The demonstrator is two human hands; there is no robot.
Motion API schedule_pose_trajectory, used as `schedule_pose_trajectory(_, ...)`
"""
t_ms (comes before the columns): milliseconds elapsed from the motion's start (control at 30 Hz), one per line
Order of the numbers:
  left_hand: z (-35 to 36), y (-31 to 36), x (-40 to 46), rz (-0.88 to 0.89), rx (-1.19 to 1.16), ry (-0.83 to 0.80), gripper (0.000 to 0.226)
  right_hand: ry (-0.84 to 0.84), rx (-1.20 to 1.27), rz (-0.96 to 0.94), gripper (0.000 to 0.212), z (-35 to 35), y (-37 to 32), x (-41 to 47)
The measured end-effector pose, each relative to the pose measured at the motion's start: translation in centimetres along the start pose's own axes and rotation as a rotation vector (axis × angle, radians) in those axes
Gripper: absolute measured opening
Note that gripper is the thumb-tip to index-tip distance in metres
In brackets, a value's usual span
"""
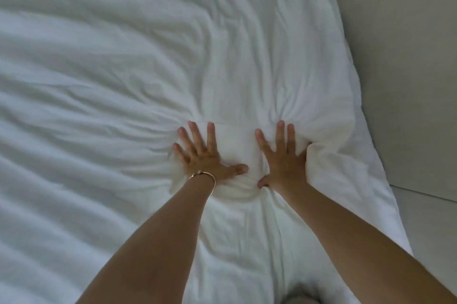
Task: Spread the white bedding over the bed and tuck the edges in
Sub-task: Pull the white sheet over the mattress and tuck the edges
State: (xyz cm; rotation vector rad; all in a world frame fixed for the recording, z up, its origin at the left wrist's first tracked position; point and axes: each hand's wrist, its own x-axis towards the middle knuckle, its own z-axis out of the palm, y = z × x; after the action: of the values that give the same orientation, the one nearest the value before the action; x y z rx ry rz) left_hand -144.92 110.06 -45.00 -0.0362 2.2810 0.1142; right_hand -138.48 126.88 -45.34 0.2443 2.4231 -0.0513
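Note:
White bedding (123, 76) covers the bed and fills most of the head view, full of long wrinkles that run toward my hands. My left hand (205, 155), with a thin gold bracelet at the wrist, presses flat on the bedding with its fingers spread. My right hand (284, 157) presses flat beside it, fingers straight, and the cloth bunches up against its outer side. Both hands lie near the bedding's right edge (366, 130), which runs diagonally down the frame.
A pale grey-beige wall (408, 44) rises close along the bed's right side. Below it at the lower right lies a light surface (430, 224), set off from the wall by a dark seam. A small grey shape (300, 300) shows at the bottom edge.

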Motion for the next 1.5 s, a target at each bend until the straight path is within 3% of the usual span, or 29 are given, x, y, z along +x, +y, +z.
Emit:
schedule_pose_trajectory(333,1.9,0.0,-0.1,0.088,0.003,0.201,0.145,0.089,0.109,-0.035,0.139,0.8,0.8,0.2)
schedule_pose_trajectory(667,1.8,-1.3,-0.9,0.201,0.001,0.252,0.141,0.3,0.042,0.036,0.134,1.4,0.0,-2.6)
schedule_pose_trajectory(733,1.5,-2.1,-2.1,0.225,0.029,0.266,0.131,0.348,0.048,0.058,0.12,1.8,-0.2,-4.1)
schedule_pose_trajectory(833,3.4,-3.8,-5.5,0.319,0.1,0.342,0.105,0.47,0.073,0.062,0.07,4.8,0.0,-8.7)
schedule_pose_trajectory(933,9.8,-6.3,-12.1,0.37,0.117,0.384,0.089,0.46,0.17,0.064,0.053,10.7,0.4,-16.8)
schedule_pose_trajectory(1133,26.8,-6.9,-29.1,0.382,0.149,0.246,0.093,0.258,0.081,0.057,0.063,25.8,4.5,-37.5)
schedule_pose_trajectory(1500,51.0,-3.3,-51.7,0.329,0.213,0.085,0.098,0.271,0.226,0.059,0.06,47.1,10.9,-60.4)
